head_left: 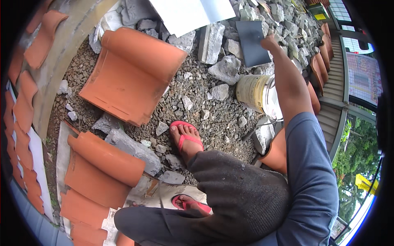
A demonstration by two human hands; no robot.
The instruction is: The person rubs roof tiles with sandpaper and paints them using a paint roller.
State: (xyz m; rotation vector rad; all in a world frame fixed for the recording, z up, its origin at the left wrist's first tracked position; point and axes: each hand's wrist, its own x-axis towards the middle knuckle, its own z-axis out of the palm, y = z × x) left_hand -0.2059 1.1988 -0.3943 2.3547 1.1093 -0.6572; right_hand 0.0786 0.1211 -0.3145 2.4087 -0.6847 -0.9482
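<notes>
Against hand (269, 42), dark sheet (252, 45) lengthwise outward

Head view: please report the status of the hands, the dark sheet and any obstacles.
Right hand gripping dark sheet at its right edge. Left hand not in view. Rubble around sheet, bucket nearby.

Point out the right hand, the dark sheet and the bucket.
Right hand (270, 42): head view, on the middle of the hand.
Dark sheet (251, 44): head view, on the middle of its flat face.
Bucket (250, 89): head view, on its side wall.
</notes>
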